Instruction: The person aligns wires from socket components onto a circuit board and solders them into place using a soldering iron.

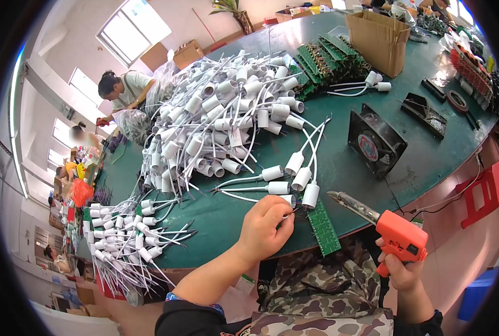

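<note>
My left hand (267,227) is closed in a pinch at the near edge of the table, with what looks like a thin wire between thumb and forefinger. Just right of those fingertips lies a green circuit board (324,229), overhanging the table edge. A white lamp holder (311,195) with leads touches the board's far end, and another white cylinder (278,187) rests beyond my left hand. My right hand (402,270) grips an orange soldering gun (402,236) by its handle. Its metal tip (335,195) points left, a little apart from the board and the lamp holder.
A large heap of white lamp holders (216,115) covers the table's left middle, with a smaller pile (120,229) nearer. Green circuit boards (322,61) are stacked behind. A black fan (375,141), a black tray (424,115) and a cardboard box (377,42) stand right. Another person (129,89) works at far left.
</note>
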The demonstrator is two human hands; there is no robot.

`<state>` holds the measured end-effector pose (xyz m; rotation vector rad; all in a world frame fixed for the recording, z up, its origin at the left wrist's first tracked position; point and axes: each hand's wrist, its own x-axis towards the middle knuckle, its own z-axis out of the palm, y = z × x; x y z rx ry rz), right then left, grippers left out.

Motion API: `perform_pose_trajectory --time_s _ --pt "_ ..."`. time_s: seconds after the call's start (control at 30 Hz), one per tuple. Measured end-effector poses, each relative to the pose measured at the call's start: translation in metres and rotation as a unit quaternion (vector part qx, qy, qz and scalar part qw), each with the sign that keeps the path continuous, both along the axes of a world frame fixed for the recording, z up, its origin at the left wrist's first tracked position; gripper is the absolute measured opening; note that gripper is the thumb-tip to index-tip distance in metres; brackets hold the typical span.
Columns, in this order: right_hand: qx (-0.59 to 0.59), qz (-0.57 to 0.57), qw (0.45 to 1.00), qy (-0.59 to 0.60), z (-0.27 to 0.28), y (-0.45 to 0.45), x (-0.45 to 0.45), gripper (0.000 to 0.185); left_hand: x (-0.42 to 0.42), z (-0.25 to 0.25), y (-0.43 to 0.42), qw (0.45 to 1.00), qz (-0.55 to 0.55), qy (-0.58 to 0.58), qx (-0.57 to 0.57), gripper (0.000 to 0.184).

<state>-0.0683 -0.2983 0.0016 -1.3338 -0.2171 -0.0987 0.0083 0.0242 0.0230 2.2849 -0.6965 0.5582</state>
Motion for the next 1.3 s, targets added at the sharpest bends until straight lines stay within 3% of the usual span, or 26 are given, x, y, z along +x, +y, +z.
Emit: perform_pose_trajectory --time_s 0.17,0.27,0.57,0.8,1.3 --pt "-0.05 -0.002 0.998 -0.048 -0.006 -0.003 -0.001 0.042 0.001 0.006 0.0 0.988 -0.039 -0.093 0.12 0.024" --pt "-0.057 0.014 0.998 -0.019 -0.002 -0.004 -0.005 0.039 -0.001 0.001 -0.003 0.985 -0.048 -0.085 0.142 0.026" --pt "-0.07 0.054 0.995 0.049 -0.003 -0.007 -0.016 0.038 -0.002 -0.019 -0.006 0.982 -0.047 -0.088 0.162 0.028" --pt "-0.106 0.077 0.991 -0.036 -0.025 -0.008 -0.011 0.047 -0.001 -0.021 -0.007 0.981 -0.045 -0.095 0.161 0.028" --pt "-0.123 0.096 0.987 -0.044 -0.024 -0.001 -0.004 0.041 -0.001 -0.022 -0.007 0.982 -0.049 -0.099 0.154 0.028"
